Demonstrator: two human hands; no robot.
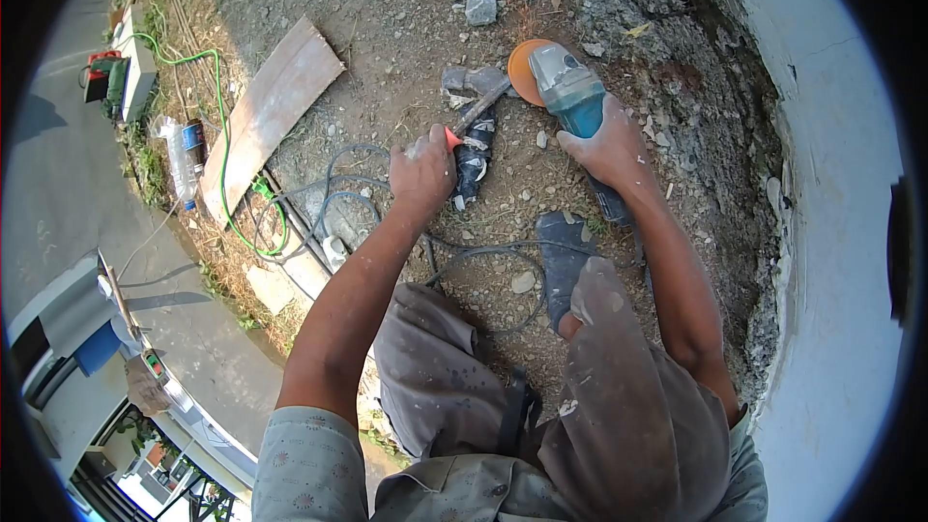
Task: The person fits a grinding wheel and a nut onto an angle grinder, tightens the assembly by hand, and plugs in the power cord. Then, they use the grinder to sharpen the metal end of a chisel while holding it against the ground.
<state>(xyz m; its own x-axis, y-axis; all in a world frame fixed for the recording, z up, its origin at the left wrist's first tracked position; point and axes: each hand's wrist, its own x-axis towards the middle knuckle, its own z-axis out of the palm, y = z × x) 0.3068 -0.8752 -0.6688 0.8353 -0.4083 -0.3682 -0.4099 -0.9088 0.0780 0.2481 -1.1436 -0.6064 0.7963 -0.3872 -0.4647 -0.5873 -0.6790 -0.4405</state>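
My right hand (609, 143) is wrapped round the body of a teal angle grinder (578, 116), whose grey head carries an orange disc (524, 72). Closed on the red grip of a chisel (481, 107) is my left hand (423, 169). The chisel's metal shaft slants up to the right, its tip right at the edge of the disc. Beneath it on the ground lies a hammer (472, 169) with a grey head and a black-wrapped handle. My palms are hidden from above.
A dark cable (483, 251) loops over the gravel near my shoe (561, 266). To the left lie a wooden board (275, 106), a green cord (224, 126) and plastic bottles (180, 159). Stones (480, 2) sit ahead. A white wall (822, 135) runs along the right.
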